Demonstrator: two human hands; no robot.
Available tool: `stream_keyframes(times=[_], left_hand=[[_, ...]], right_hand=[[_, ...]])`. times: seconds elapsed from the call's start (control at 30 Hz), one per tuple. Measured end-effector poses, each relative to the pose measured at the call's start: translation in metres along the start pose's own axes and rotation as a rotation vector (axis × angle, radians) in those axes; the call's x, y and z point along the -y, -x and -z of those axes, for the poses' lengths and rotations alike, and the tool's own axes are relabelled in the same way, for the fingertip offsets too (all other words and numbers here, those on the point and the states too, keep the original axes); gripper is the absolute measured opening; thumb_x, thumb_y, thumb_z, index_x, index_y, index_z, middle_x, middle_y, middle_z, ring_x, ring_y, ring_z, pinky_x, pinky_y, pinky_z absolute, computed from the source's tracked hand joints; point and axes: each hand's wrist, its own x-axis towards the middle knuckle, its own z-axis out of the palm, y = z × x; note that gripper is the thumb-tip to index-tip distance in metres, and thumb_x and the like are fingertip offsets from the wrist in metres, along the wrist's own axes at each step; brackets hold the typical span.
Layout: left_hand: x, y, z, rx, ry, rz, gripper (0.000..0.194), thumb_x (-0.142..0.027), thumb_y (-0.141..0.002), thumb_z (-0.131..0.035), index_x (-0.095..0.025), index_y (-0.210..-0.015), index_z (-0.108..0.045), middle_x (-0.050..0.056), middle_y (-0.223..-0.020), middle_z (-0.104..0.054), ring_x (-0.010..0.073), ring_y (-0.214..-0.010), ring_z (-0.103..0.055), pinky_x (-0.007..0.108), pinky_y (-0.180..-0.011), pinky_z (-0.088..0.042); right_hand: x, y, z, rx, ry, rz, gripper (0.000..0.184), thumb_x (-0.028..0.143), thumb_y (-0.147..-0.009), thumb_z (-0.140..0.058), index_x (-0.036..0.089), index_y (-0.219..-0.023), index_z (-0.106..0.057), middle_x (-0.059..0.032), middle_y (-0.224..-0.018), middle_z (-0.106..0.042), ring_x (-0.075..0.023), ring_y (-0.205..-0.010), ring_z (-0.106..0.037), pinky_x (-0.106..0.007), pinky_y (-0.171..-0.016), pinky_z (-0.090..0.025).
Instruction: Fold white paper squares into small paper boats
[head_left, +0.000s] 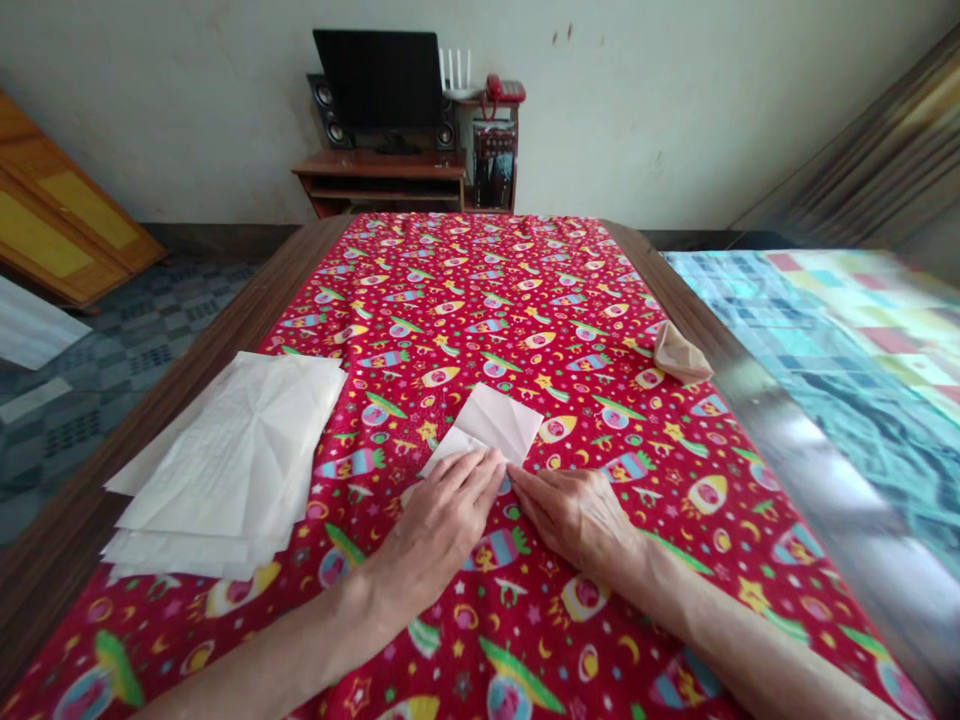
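A small folded sheet of paper (501, 425) with crease lines lies on the red patterned tablecloth in front of me. My left hand (454, 500) rests over its near left part, fingers stretched out and pressing it down. Beside it, my right hand (574, 505) has its fingers together, the tips on the paper's near corner; what lies beneath those tips is hidden. To the left is a stack of creased paper sheets (232, 460), its layers unevenly spread. A folded paper piece (681, 353) stands at the cloth's right edge.
The red tablecloth (480, 300) covers most of the brown table (259, 290). Beyond the table are a monitor (379, 85) on a small desk and a red telephone (504, 92). A bed with a patterned sheet (817, 380) is at the right, a wooden cabinet (67, 210) at the left.
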Motion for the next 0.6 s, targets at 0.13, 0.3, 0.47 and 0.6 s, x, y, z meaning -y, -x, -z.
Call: stream_keyframes(times=[0.13, 0.3, 0.47, 0.6], left_hand=[[-0.002, 0.006, 0.001, 0.021, 0.088, 0.046, 0.051, -0.008, -0.089, -0.034, -0.013, -0.139, -0.039, 0.008, -0.143, -0.045, 0.0209, -0.132, -0.04, 0.041, -0.112, -0.029], [0.004, 0.012, 0.011, 0.012, 0.148, 0.088, 0.047, -0.018, -0.092, -0.039, -0.017, -0.139, -0.041, 0.006, -0.144, -0.045, 0.0198, -0.135, -0.037, 0.043, -0.114, -0.026], [0.006, 0.021, 0.014, -0.021, 0.113, 0.124, 0.041, -0.018, -0.093, -0.038, -0.017, -0.133, -0.049, 0.005, -0.138, -0.051, 0.0203, -0.131, -0.043, 0.044, -0.113, -0.029], [0.008, 0.029, 0.014, -0.064, 0.089, 0.131, 0.039, -0.016, -0.093, -0.038, -0.016, -0.129, -0.053, 0.005, -0.134, -0.055, 0.0209, -0.127, -0.048, 0.044, -0.109, -0.035]], right_hand=[[-0.001, 0.0, -0.003, -0.034, -0.01, 0.008, 0.031, 0.024, -0.098, -0.035, 0.015, -0.095, -0.064, 0.0009, -0.057, -0.06, -0.0075, -0.046, -0.049, -0.026, -0.047, -0.021], [-0.001, 0.0, -0.003, -0.034, -0.018, -0.01, 0.033, 0.026, -0.098, -0.034, 0.016, -0.095, -0.065, 0.0008, -0.059, -0.062, -0.0074, -0.047, -0.052, -0.025, -0.046, -0.021], [-0.001, 0.001, -0.003, -0.02, -0.017, -0.033, 0.031, 0.026, -0.098, -0.037, 0.017, -0.096, -0.066, 0.0012, -0.059, -0.062, -0.0082, -0.047, -0.054, -0.025, -0.047, -0.021], [-0.001, 0.001, -0.003, -0.002, -0.024, -0.046, 0.029, 0.027, -0.097, -0.039, 0.018, -0.098, -0.066, 0.0013, -0.06, -0.063, -0.0081, -0.048, -0.054, -0.025, -0.046, -0.021]])
